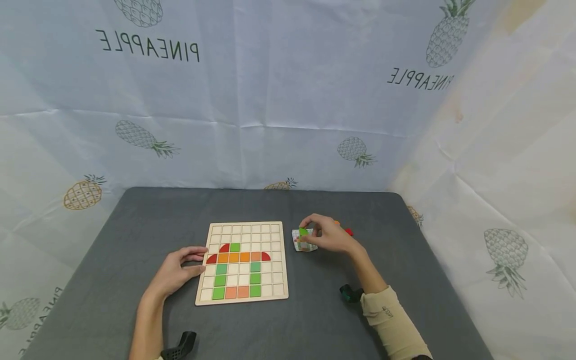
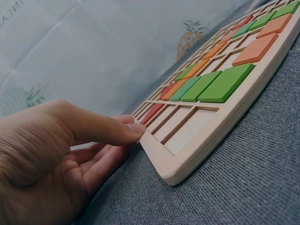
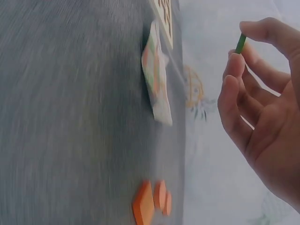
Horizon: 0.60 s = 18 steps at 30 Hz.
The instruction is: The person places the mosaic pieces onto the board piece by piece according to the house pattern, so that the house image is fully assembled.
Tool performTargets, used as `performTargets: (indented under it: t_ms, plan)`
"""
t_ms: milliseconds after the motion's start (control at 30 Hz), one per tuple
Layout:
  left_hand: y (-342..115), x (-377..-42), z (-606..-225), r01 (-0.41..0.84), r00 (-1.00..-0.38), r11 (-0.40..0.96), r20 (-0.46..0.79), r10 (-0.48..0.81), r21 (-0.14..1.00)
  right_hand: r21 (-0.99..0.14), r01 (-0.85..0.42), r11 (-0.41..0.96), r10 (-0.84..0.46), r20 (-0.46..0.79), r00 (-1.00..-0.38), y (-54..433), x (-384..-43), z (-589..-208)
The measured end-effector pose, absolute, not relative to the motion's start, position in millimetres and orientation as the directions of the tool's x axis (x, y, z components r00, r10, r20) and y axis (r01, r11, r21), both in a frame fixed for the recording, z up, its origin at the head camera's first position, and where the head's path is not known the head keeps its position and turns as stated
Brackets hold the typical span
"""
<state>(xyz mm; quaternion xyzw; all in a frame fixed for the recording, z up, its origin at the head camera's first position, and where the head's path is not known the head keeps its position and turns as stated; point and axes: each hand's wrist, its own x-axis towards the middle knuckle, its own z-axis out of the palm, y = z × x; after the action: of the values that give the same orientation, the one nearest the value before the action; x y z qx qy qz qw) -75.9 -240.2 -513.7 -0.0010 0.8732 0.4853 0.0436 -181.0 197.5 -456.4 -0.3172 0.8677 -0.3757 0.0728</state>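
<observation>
A wooden grid board (image 1: 265,235) lies on the grey table, with green, orange, salmon and red pieces set in some of its cells. My left hand (image 1: 177,270) rests at the board's left edge; in the left wrist view its thumb (image 2: 129,136) and fingertips touch the rim near a corner. To the right of the board, my right hand (image 1: 330,234) pinches a thin green square tile (image 3: 241,43) between thumb and fingers. Held up, the tile is above a small creased printed sheet (image 1: 304,247), which the hand partly covers in the head view.
Behind the right hand, a red piece (image 1: 349,232) and an orange piece (image 1: 336,222) show partly. The right wrist view has an orange tile (image 3: 143,204) beside rounded orange pieces (image 3: 160,194). Black wrist devices (image 1: 180,345) sit at both forearms. A pineapple-print curtain (image 1: 270,90) stands behind the table.
</observation>
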Motion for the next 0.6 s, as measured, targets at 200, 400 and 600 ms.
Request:
performTargets:
  t_ms: [200, 400, 600]
  plan:
    - [-241, -75, -513, -0.049, -0.996, 0.538, -0.082, 0.038, 0.842, -0.738, -0.485, 0.47, -0.637, 0.097, -0.765, 168, -189, -463]
    - [-242, -75, -513, -0.056, -0.994, 0.524, -0.097, 0.051, 0.85, -0.71, -0.511, 0.484, -0.65, 0.099, -0.753, 136, -193, -468]
    - [-241, -75, -513, -0.056, -0.995, 0.527, -0.093, 0.044, 0.848, -0.697, -0.539, 0.472, -0.696, 0.08, -0.713, 103, -197, -478]
